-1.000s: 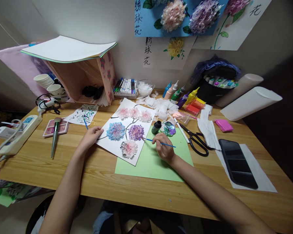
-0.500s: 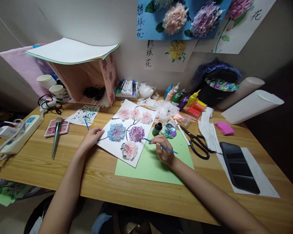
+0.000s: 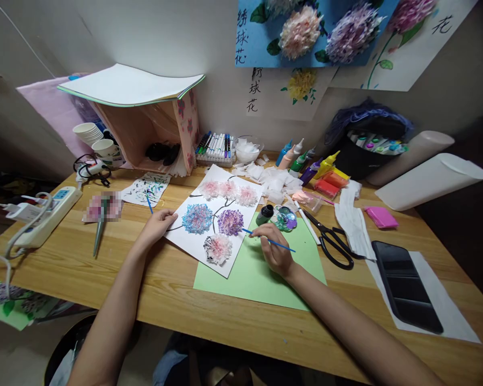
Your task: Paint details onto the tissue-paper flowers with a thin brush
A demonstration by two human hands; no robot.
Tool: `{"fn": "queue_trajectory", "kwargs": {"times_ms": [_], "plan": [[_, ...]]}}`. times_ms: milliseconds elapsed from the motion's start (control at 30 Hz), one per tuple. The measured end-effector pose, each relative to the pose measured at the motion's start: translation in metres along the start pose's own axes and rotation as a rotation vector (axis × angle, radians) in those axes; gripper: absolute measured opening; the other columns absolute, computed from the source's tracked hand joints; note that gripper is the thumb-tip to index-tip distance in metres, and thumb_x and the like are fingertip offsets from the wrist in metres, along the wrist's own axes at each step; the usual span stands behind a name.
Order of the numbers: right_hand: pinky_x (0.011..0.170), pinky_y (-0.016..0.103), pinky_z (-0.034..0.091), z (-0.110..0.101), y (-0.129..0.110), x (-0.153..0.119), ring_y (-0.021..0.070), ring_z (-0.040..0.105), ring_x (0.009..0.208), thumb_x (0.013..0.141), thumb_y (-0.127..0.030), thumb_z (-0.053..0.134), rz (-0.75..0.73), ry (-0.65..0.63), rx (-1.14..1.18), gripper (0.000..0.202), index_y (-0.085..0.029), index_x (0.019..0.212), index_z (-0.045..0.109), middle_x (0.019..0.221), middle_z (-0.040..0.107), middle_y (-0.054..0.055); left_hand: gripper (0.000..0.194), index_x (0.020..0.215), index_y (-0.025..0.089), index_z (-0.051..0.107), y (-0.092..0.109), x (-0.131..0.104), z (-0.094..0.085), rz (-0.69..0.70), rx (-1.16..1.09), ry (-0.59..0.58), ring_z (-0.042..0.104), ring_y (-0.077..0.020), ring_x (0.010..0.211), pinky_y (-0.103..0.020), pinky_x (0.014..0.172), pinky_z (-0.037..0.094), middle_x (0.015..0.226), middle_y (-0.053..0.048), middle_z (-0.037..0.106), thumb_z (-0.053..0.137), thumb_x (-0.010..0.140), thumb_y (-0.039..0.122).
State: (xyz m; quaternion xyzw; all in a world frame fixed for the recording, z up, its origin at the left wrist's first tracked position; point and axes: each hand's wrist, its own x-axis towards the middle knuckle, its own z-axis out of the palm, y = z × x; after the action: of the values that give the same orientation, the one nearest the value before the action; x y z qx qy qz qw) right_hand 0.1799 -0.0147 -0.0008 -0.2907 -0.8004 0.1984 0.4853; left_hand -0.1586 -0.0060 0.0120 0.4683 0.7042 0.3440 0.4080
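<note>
My left hand [image 3: 158,224] pinches the left edge of a white sheet [image 3: 185,239] bearing crinkled paper flowers and black painted stems. A blue stick [image 3: 149,203] pokes out beyond that hand; whether I grip it cannot be told. In my right hand [image 3: 276,249] is a thin blue paintbrush [image 3: 280,245], its tip at the right edge of the purple flower [image 3: 231,222]. Left of that is a blue flower [image 3: 197,219]; below, a pink-white flower [image 3: 218,249] with black-tipped petals. Beside the right hand stand a dark paint bottle [image 3: 264,215] and a paint-smeared palette [image 3: 284,219].
Green paper [image 3: 257,284] lies partly beneath the white sheet. Black scissors [image 3: 334,244] and a phone [image 3: 406,287] are on the right. Behind are tissue scraps [image 3: 276,179], paint tubes [image 3: 293,154] and markers [image 3: 217,147]. A power strip [image 3: 44,220] sits left.
The whole view has shifted, so things appear farther right. The brush tip has drawn back slightly from over the purple flower to its edge. My left hand keeps its hold on the sheet.
</note>
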Motion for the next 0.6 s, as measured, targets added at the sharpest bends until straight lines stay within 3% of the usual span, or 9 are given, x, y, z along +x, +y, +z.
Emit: {"fn": "queue_trajectory", "kwargs": {"times_ms": [133,333,600], "plan": [[0.074,0.036,0.047,-0.0002,0.0001,-0.0014,0.019,0.055,0.084,0.09,-0.014,0.037,-0.014,0.047,0.013,0.021,-0.022,0.098,0.054,0.085,0.062,0.005,0.046,0.079,0.011,0.063,-0.0002,-0.0009,-0.0002,0.009,0.008,-0.005,0.047,-0.0132,0.057,-0.023,0.054,0.033,0.063,0.0,0.057,0.062,0.059,0.053],[0.077,0.036,0.047,0.002,-0.0015,0.002,0.0195,0.055,0.09,0.089,-0.012,0.04,-0.015,-0.063,-0.003,0.023,-0.021,0.105,0.054,0.092,0.062,0.007,0.043,0.077,0.012,0.062,0.0046,-0.0029,0.0003,0.011,0.024,0.01,0.047,-0.0142,0.061,-0.024,0.057,0.033,0.065,0.0,0.056,0.06,0.058,0.051],[0.073,0.036,0.046,-0.0002,-0.0001,-0.001,0.0194,0.054,0.082,0.089,-0.013,0.037,-0.022,0.014,-0.024,0.02,-0.021,0.095,0.055,0.083,0.061,0.005,0.043,0.076,0.012,0.062,0.0033,-0.003,0.0,0.006,0.021,-0.003,0.047,-0.0139,0.06,-0.024,0.056,0.033,0.064,0.0,0.056,0.06,0.059,0.052]]}}
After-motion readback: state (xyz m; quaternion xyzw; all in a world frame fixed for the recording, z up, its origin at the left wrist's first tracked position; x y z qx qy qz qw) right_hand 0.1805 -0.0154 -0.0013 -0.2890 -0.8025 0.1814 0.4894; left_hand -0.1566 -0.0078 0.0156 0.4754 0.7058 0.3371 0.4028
